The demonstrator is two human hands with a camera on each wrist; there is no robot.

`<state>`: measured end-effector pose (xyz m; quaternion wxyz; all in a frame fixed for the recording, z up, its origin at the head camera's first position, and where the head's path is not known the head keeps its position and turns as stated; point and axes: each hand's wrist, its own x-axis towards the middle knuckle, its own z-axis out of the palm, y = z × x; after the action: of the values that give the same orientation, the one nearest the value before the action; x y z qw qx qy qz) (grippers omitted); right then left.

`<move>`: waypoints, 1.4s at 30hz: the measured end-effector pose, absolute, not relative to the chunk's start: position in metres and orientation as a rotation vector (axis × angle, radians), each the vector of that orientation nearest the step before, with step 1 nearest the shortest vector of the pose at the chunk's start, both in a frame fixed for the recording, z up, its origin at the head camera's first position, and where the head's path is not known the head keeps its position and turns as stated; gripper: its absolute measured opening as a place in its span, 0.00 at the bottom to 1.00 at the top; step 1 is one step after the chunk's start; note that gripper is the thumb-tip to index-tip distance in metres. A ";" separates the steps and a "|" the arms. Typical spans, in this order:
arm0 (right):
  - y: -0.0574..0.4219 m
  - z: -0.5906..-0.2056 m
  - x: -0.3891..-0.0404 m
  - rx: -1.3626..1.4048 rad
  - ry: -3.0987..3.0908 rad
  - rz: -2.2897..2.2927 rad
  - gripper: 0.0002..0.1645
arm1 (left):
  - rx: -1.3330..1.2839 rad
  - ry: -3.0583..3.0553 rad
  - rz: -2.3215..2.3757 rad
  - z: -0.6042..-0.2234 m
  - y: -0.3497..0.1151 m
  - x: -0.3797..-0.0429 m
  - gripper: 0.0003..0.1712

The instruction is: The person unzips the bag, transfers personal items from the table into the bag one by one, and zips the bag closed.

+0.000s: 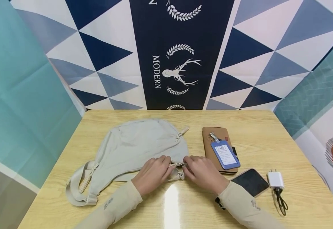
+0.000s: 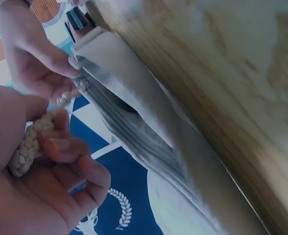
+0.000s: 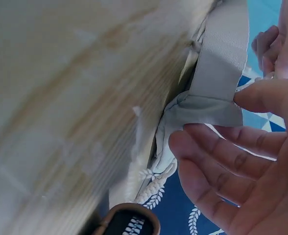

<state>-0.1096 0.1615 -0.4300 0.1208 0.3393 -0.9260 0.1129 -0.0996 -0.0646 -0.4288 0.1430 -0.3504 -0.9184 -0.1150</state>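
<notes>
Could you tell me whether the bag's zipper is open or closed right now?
Cannot tell: both hands cover the zipper end of the bag; the left hand grips its braided pull.

Wooden table (image 1: 269, 140), patterned backdrop (image 1: 180, 54)

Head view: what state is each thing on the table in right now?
Sling bag: lying flat; whether the zip is open cannot be told.
Braided zip pull: pinched by left hand.
Right hand: pinching bag's corner.
Phone: screen dark.
Charger: unplugged.
Card holder: lying on brown wallet.
</notes>
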 end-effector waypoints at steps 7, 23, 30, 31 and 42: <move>0.168 -0.430 -0.099 1.002 -2.728 0.393 0.05 | -1.075 -2.676 -0.305 -0.423 -0.072 -0.104 0.14; 0.172 -0.434 -0.095 0.986 -2.795 0.536 0.09 | -1.042 -2.658 -0.302 -0.434 -0.096 -0.106 0.15; 0.170 -0.435 -0.095 0.991 -2.805 0.544 0.08 | -1.015 -2.663 -0.306 -0.433 -0.103 -0.104 0.14; 0.170 -0.435 -0.095 0.991 -2.807 0.545 0.08 | -1.008 -2.665 -0.308 -0.433 -0.104 -0.104 0.14; 0.172 -0.432 -0.094 0.969 -2.826 0.578 0.09 | -0.939 -2.672 -0.332 -0.434 -0.125 -0.106 0.12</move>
<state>-0.0942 0.1716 -0.4324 0.0494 0.3180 -0.9276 0.1897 -0.1062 -0.1249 -0.4341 0.1444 -0.3260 -0.9272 -0.1152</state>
